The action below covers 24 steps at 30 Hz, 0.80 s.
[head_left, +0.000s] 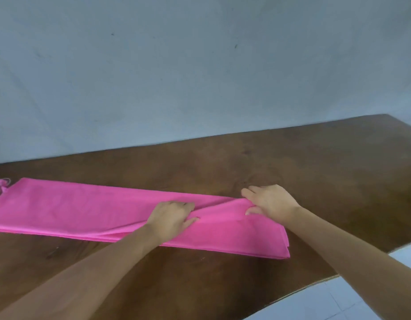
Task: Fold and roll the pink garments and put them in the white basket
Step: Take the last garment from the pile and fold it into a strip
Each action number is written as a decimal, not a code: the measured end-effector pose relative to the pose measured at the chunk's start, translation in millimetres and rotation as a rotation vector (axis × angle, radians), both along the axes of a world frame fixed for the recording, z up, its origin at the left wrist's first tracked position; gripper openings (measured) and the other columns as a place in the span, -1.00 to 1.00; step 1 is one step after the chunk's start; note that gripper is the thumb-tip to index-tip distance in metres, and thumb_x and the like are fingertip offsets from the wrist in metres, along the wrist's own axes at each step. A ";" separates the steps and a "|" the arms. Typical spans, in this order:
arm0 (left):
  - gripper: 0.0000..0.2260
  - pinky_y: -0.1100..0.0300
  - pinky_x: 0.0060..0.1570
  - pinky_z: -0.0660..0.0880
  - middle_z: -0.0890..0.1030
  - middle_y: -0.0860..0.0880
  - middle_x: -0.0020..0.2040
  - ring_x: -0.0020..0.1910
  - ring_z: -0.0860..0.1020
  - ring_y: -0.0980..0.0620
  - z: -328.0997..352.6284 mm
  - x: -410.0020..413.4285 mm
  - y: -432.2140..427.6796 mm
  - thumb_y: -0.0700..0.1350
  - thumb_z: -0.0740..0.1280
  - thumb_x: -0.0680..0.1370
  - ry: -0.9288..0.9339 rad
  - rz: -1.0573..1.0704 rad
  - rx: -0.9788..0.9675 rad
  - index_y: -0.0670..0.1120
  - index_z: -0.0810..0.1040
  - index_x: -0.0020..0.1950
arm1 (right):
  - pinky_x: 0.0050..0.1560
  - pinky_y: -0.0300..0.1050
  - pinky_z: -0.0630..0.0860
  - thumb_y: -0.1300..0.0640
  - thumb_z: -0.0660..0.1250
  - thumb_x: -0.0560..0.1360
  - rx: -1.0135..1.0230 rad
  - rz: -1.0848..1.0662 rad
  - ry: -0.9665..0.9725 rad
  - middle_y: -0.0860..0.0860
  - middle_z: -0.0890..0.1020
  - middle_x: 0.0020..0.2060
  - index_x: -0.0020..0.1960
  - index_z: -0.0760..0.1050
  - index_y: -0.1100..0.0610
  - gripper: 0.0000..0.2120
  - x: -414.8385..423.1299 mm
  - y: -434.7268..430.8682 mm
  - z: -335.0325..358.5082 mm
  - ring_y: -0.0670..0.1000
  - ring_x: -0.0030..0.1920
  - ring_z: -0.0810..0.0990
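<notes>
A long pink garment point(73, 209) lies folded into a narrow strip across the brown wooden table point(315, 162), reaching from the left frame edge to its right end near the table's near edge. My left hand point(171, 219) sits on the strip near its middle, fingers curled and pinching a fold of the cloth. My right hand point(270, 202) grips the far right corner of the strip, thumb under the cloth and fingers over it. A raised crease runs between the two hands. The white basket is not in view.
A bunch of pink cloth or ties point(0, 187) lies at the far left edge. A pale blue-grey wall point(200, 65) rises behind the table. White tiled floor point(327, 303) shows past the table's near right edge.
</notes>
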<state>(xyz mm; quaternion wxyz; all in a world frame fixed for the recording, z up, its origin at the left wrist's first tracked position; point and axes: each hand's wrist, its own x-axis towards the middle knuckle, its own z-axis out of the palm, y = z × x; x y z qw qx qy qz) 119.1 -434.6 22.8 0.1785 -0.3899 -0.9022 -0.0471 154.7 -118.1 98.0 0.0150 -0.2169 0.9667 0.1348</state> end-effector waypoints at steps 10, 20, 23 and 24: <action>-0.68 0.17 -0.37 0.37 0.45 0.09 -0.14 -0.19 0.47 0.01 7.4 17.4 8.8 -0.17 0.45 0.43 -0.190 0.011 0.161 0.05 0.31 -0.08 | -0.47 -0.07 0.48 0.32 0.62 0.13 -0.060 0.188 0.362 0.05 0.58 -0.13 0.14 0.48 0.11 -0.36 13.2 26.5 -19.5 0.09 -0.27 0.59; -0.83 0.38 -0.07 0.36 0.48 0.20 -0.05 -0.08 0.43 0.24 -24.3 40.1 -1.2 0.11 0.22 0.65 -0.275 -0.169 0.194 0.08 0.54 0.00 | -0.06 -0.04 0.61 0.21 0.22 0.52 -0.138 0.234 0.297 0.03 0.64 -0.07 0.01 0.58 0.09 -0.82 91.3 70.7 -75.2 0.08 -0.13 0.62; -0.81 0.41 -0.06 0.33 0.50 0.20 -0.07 -0.09 0.44 0.26 -20.1 41.8 -0.6 0.10 0.24 0.65 -0.272 -0.190 0.218 0.06 0.58 -0.02 | -0.12 -0.04 0.57 0.26 0.24 0.52 -0.148 0.245 0.360 0.02 0.62 -0.11 -0.04 0.59 0.10 -0.83 96.9 71.2 -75.4 0.09 -0.17 0.57; -0.82 0.42 -0.06 0.31 0.50 0.20 -0.08 -0.09 0.44 0.25 -20.6 43.2 -0.9 0.09 0.25 0.64 -0.270 -0.200 0.227 0.05 0.58 -0.02 | -0.13 -0.04 0.56 0.26 0.25 0.53 -0.158 0.249 0.365 0.02 0.61 -0.13 -0.05 0.60 0.10 -0.84 100.2 71.1 -76.6 0.09 -0.17 0.57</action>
